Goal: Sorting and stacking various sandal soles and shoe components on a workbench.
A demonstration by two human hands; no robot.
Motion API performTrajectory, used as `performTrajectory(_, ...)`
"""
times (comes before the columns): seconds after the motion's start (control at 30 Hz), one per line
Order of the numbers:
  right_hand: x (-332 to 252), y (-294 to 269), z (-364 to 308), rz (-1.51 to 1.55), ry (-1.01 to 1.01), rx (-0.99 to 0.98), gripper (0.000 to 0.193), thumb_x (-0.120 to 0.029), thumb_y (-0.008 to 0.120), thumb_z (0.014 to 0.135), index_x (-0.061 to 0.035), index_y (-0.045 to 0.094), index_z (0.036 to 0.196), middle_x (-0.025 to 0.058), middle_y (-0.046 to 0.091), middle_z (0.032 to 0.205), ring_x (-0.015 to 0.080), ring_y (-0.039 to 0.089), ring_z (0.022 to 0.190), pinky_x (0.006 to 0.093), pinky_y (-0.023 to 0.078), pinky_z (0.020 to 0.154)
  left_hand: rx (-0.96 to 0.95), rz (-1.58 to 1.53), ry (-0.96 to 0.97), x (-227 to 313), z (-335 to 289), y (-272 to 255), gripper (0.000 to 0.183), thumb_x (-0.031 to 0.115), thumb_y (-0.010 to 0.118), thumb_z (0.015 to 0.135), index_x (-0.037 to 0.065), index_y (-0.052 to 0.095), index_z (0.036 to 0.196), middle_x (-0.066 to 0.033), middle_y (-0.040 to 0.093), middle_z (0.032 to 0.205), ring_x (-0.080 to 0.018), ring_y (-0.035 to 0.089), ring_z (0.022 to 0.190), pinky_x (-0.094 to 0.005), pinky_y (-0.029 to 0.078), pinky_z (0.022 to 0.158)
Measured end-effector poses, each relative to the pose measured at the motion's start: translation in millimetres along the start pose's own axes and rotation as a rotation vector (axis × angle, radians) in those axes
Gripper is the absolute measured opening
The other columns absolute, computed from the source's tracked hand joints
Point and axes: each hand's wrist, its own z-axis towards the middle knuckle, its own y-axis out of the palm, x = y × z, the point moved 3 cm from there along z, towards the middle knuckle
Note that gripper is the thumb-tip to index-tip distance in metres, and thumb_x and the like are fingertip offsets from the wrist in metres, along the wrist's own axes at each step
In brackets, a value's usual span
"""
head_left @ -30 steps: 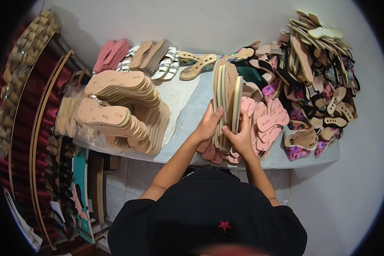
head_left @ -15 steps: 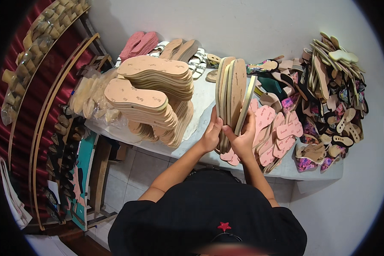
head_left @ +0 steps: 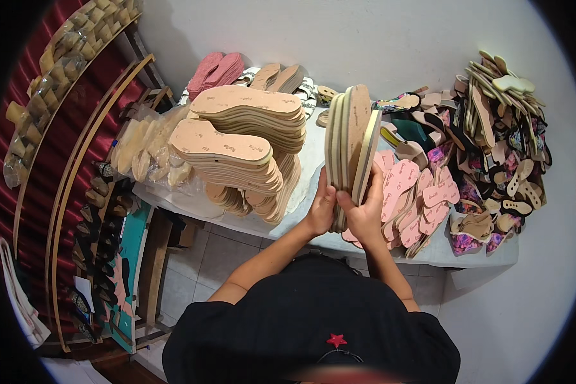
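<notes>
Between my two hands stands an upright bundle of beige shoe soles (head_left: 350,137), several pressed side by side with their layered edges showing. My left hand (head_left: 321,211) wraps the lower left side of the bundle. On the opposite side, my right hand (head_left: 367,210) grips the lower part, its thumb across the near edges. Tall stacks of beige soles (head_left: 224,148) with small printed marks rise on the table to the left. Beside my right hand lie fanned-out pink insoles (head_left: 422,208), partly behind the forearm.
A white-covered table (head_left: 308,185) runs along the wall. Bagged soles (head_left: 150,147) lie at its left end, pink soles (head_left: 216,75) behind. Patterned sandals (head_left: 470,185) and loose soles heap at the right. A wooden rack (head_left: 96,192) with shoe parts curves along the left.
The soles in my hands are now squeezed closer together; the rightmost one, which leaned apart, sits against the rest. The view has shifted slightly.
</notes>
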Motion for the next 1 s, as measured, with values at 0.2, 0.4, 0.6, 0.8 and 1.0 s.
performTrajectory(0.2,-0.7,4.5,-2.4,-0.094,-0.15,-0.107,0.079,-0.049,0.046,0.081,0.0099,0.021,0.128,0.0238,0.035,0.116,0.0329,0.036,0.109,0.0404,0.026,0.096,0.083,0.098,0.129,-2.3,-2.0,-4.8,0.058,0.042,0.031,0.093,0.001,0.016,0.132,-0.0122,0.038,0.122,-0.0181,0.038,0.113,-0.0321,0.028,0.097)
performTrajectory(0.4,-6.8,4.5,7.4,-0.099,-0.085,-0.038,0.078,-0.055,0.042,0.084,0.0073,0.026,0.128,0.0201,0.036,0.114,0.0293,0.04,0.104,0.0382,0.029,0.094,0.12,0.267,0.232,4.5,-4.0,-5.1,0.058,0.036,0.035,0.093,-0.001,0.014,0.132,-0.0138,0.035,0.125,-0.0198,0.036,0.116,-0.0334,0.026,0.099)
performTrajectory(0.6,-15.5,7.0,14.7,-0.217,-0.06,-0.036,0.093,-0.069,0.04,0.077,0.0035,0.024,0.132,0.0185,0.036,0.112,0.0286,0.039,0.106,0.0375,0.029,0.095,0.028,0.122,0.113,20.7,0.5,5.0,0.065,0.043,0.03,0.092,0.0,0.005,0.134,-0.0165,0.027,0.134,-0.0228,0.028,0.125,-0.037,0.021,0.102)
performTrajectory(0.8,-53.5,14.3,34.0,0.024,-0.045,-0.498,0.098,-0.036,0.074,0.066,-0.0008,0.016,0.137,0.0209,0.041,0.125,0.0288,0.043,0.115,0.0343,0.032,0.096,-0.135,0.061,0.206,44.5,-5.6,6.9,0.092,0.07,0.011,0.08,0.001,-0.015,0.136,-0.0148,0.001,0.145,-0.0236,0.009,0.133,-0.0392,0.011,0.106)
performTrajectory(1.0,-96.7,50.8,76.8,-0.123,-0.162,-0.639,0.094,-0.014,0.074,0.053,0.0017,0.027,0.132,0.0199,0.05,0.117,0.0252,0.05,0.109,0.0325,0.037,0.092,0.13,0.591,0.359,99.3,-4.5,-31.4,0.091,0.069,0.016,0.081,0.001,-0.001,0.137,-0.0172,0.006,0.143,-0.0248,0.012,0.131,-0.0408,0.009,0.106)
